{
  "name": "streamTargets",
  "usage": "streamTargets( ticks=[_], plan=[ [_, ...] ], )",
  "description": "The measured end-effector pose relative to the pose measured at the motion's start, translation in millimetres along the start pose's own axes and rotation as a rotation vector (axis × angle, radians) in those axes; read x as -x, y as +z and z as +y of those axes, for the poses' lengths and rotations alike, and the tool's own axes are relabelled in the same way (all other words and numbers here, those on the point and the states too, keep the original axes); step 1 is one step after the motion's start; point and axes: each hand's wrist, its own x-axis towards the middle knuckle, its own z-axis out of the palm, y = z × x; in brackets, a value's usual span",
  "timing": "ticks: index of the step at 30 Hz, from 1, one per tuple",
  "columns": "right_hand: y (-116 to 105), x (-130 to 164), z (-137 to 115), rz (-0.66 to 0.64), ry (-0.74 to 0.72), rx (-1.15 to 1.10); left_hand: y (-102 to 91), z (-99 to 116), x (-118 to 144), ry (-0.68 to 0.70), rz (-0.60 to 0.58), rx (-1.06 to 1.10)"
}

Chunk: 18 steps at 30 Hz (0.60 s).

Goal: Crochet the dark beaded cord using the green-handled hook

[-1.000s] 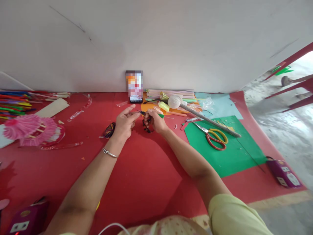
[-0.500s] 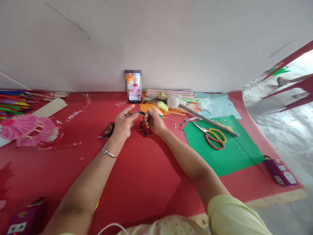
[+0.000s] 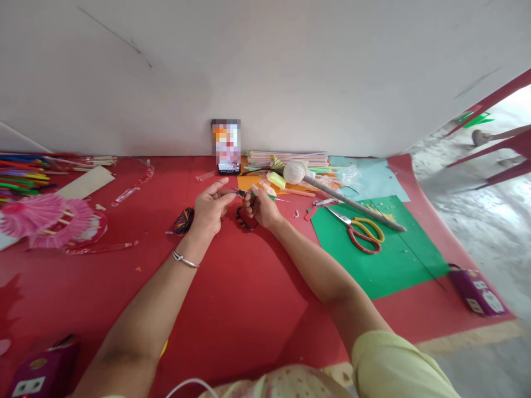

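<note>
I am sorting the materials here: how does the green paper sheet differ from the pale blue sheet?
The green paper sheet lies nearer the person and carries the scissors; the pale blue sheet lies farther back, near the wall, with no scissors on it. The green is saturated, the blue pale. Both lie flat on the red mat.

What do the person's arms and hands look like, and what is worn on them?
Both forearms are bare. The left wrist carries a thin silver bangle. The right upper arm is covered by a short pale yellow-green sleeve. The left hand and the right hand show no rings or gloves that can be made out.
</note>
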Motion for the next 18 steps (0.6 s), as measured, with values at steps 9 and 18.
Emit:
streamTargets(
  ticks=[9, 18],
  plan=[
    [-0.8, -0.7, 2.1, 0.007, -0.035, 0.042, -0.5, -0.9, 0.3, -0.01, -0.016, 0.004],
    [-1.7, -1.6, 3.1, -0.003, -0.055, 0.044, -2.0, 0.5, -1.8, -0.029, -0.026, -0.016]
  ],
)
